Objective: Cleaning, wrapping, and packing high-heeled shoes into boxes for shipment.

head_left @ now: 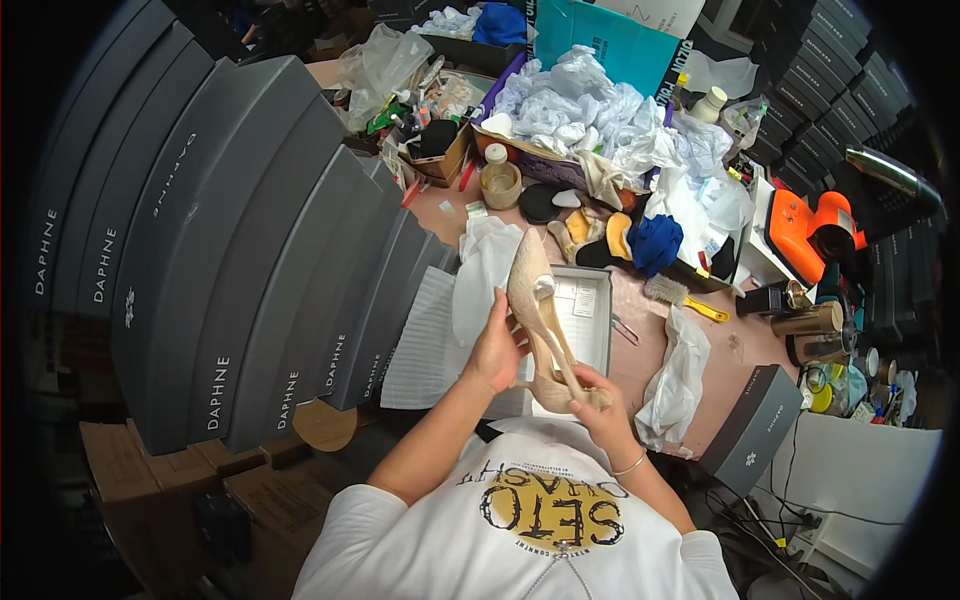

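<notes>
A beige pointed-toe women's shoe (526,285) is held up between my two hands, its toe pointing away from me. My left hand (497,345) grips its side near the middle, fingers partly behind it. The back end of the shoe is in my right hand (602,408), fingers closed round it near the strap. Something white shows inside the shoe's opening. Beneath it lies an open white shoebox (597,345) with a small printed label inside. White tissue paper (487,265) and a ribbed white sheet (425,345) lie to the left of the box.
Tall stacks of dark grey shoeboxes (225,250) wall off the left. Farther back sit a box heaped with crumpled tissue (590,105), a small bottle (497,165) and a blue cloth (657,244). On the right are a yellow-handled brush (690,300), crumpled paper (675,380) and a dark shoebox (755,425).
</notes>
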